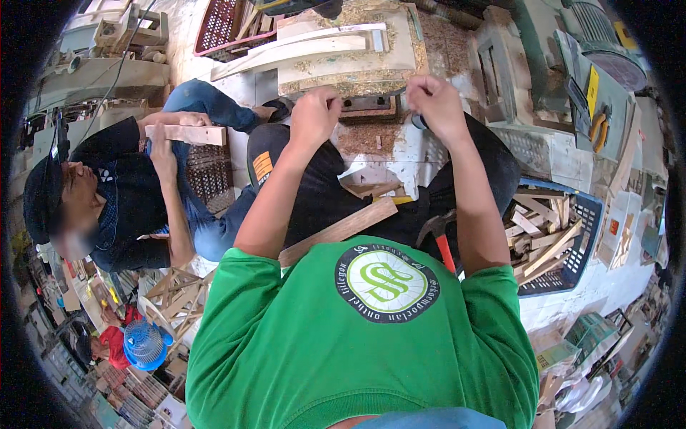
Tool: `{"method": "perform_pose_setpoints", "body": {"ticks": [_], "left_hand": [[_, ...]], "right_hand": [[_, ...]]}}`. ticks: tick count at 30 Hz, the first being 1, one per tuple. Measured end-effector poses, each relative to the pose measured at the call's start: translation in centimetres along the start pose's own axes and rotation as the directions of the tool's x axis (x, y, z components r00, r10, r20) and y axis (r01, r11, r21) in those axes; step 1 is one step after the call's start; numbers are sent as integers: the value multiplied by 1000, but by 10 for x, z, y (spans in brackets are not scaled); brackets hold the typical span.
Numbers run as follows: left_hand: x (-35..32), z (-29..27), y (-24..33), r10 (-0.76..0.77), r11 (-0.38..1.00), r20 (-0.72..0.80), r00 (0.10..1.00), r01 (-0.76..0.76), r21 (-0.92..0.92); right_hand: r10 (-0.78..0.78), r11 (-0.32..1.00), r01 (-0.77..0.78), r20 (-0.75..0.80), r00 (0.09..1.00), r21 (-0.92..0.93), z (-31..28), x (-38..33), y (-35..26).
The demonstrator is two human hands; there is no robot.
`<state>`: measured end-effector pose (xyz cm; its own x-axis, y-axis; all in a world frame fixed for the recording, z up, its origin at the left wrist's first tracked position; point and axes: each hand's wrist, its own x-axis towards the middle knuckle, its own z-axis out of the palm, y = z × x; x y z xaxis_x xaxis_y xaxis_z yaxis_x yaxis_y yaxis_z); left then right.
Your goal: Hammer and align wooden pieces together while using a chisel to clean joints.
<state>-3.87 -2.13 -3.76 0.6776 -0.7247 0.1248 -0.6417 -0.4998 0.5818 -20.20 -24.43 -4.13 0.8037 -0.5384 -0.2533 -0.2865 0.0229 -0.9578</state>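
My left hand (316, 118) is raised at the near edge of a low wooden workboard (350, 66), its fingers curled in toward the thumb. At the board's near right corner is my right hand (437, 107), likewise curled with fingertips drawn together. Whether anything small is in either hand I cannot make out. Pale curved wood strips (307, 54) and wood shavings lie on the board. A wooden slat (346, 227) rests slantwise over my lap. Beside it, against my right thigh, lies a hammer with a red handle (445, 244).
To my left sits a co-worker (107, 186) holding a wood block (204, 135). A dark blue crate (587, 239) of wood offcuts stands at my right. A red crate (214, 32) is at the far left, and orange-handled pliers (600, 131) lie at the right.
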Motion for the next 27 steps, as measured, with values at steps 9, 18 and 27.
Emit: {"method": "perform_pose_setpoints", "body": {"ticks": [9,18,27], "left_hand": [[34,22,6,243,913,-85,966,-198,358],[27,21,28,-136,891,57,989,147,-430],[16,-2,52,-58,721,220,974,194,-665]], "right_hand": [[-44,999,42,-85,995,-29,16,14,-27],[-206,978,210,-147,967,14,52,-9,-3],[-235,971,234,-16,972,-59,48,-12,-17]]}}
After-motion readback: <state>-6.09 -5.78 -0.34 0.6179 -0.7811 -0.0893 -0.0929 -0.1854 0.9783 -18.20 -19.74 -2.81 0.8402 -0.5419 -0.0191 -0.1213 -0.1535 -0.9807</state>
